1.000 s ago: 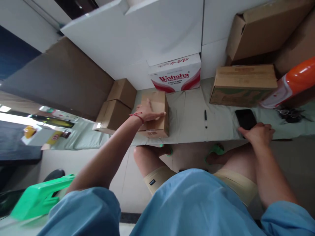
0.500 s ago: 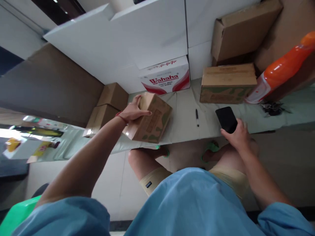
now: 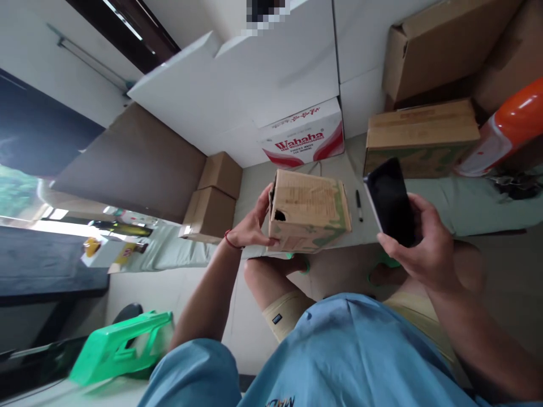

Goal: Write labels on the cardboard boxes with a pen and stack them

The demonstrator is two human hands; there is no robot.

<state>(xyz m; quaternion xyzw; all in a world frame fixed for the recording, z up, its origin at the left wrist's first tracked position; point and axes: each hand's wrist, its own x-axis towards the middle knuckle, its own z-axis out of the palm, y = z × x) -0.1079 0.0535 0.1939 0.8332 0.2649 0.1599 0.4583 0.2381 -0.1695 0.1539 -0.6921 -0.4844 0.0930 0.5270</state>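
My left hand (image 3: 254, 225) grips the left end of a cardboard box (image 3: 311, 198), thumb along its lower edge and fingers at its upper left corner. The box is tan with a green pattern on its right part, and a dark hole shows near its left end. It lies at the front edge of the covered bench. In my right hand (image 3: 428, 243) is a black smartphone (image 3: 391, 200), raised above the bench with its dark screen facing up. Between box and phone lies a black and white pen (image 3: 359, 206).
Behind the box stands a white Wahaha carton (image 3: 305, 138) against white panels. Another cardboard box (image 3: 419, 135) and an orange bottle (image 3: 517, 124) are at the right. Two small stacked boxes (image 3: 210, 212) stand at the left. A green stool (image 3: 123, 345) is at lower left.
My right hand has lifted the smartphone off the bench. The cardboard box has been turned, with my left hand now at its left end. The view has shifted left.
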